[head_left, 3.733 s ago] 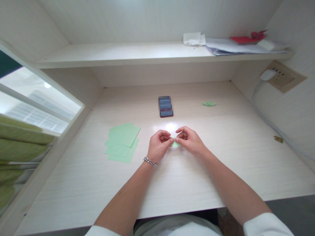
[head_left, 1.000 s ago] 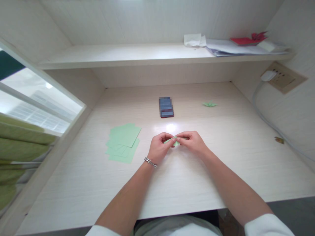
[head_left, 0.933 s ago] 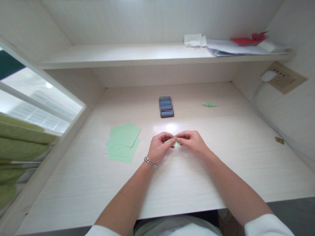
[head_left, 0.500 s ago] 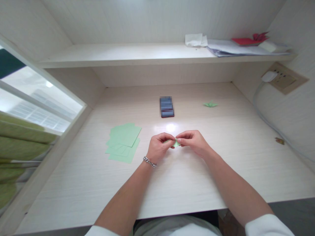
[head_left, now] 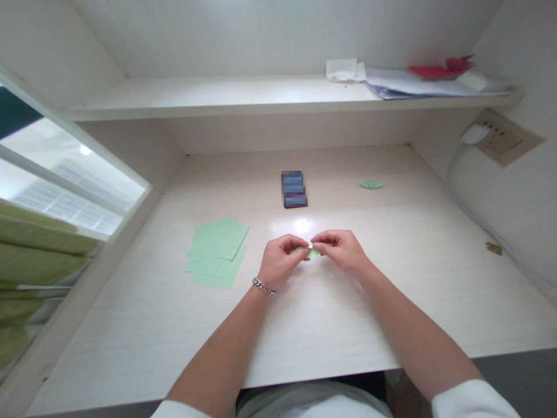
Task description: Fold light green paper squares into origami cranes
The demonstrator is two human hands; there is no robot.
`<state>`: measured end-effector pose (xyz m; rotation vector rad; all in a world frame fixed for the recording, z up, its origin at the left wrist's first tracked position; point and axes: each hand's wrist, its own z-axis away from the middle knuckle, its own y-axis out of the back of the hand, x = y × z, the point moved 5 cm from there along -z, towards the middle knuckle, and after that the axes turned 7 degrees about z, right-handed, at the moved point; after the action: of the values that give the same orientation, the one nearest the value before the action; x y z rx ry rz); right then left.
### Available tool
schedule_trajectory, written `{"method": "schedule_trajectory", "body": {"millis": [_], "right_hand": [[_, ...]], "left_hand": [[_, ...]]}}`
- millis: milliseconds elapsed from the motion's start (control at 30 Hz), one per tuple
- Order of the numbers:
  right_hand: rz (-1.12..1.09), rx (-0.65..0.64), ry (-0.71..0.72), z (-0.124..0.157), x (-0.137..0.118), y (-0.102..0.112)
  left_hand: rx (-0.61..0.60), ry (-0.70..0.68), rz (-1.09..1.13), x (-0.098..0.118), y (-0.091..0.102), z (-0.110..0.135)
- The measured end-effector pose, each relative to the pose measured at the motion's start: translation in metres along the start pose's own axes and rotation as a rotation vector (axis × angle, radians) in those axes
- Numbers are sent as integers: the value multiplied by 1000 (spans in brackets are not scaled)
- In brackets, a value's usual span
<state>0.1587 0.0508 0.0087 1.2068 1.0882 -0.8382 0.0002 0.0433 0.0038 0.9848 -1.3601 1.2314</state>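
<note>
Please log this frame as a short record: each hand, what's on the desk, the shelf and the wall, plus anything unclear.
Left hand: pinching a small green paper piece; chain bracelet on wrist
Right hand: pinching the same piece from its right
Desk, left: overlapping green sheets
Desk, beyond hands: phone-like device
Desk, back right: folded green figure
Shelf: white papers, red sheet, red folded figure
Right wall: socket with plug
Unclear: device's pixelated face; held piece's folds, partly hidden by fingers
</note>
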Motion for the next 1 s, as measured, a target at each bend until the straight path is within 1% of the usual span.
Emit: {"method": "schedule_trajectory", "body": {"millis": [200,333,533,667,833,1000], "right_hand": [[-22,28,12,0,2,3],[29,71,39,1,2,3],[71,129,107,4,-3,1],[97,125,133,6,-7,0],[58,96,158,7,-10,-3],[34,113,149,7,-9,-3]], "left_hand": [[-52,78,144,-4,2,-2],[-61,62,216,-5,2,-2],[2,-42,56,-4,2,-2],[30,-71,5,-4,4,-2],[45,-113,-43,-1,5,0],[51,-143,-69,2,5,0]]}}
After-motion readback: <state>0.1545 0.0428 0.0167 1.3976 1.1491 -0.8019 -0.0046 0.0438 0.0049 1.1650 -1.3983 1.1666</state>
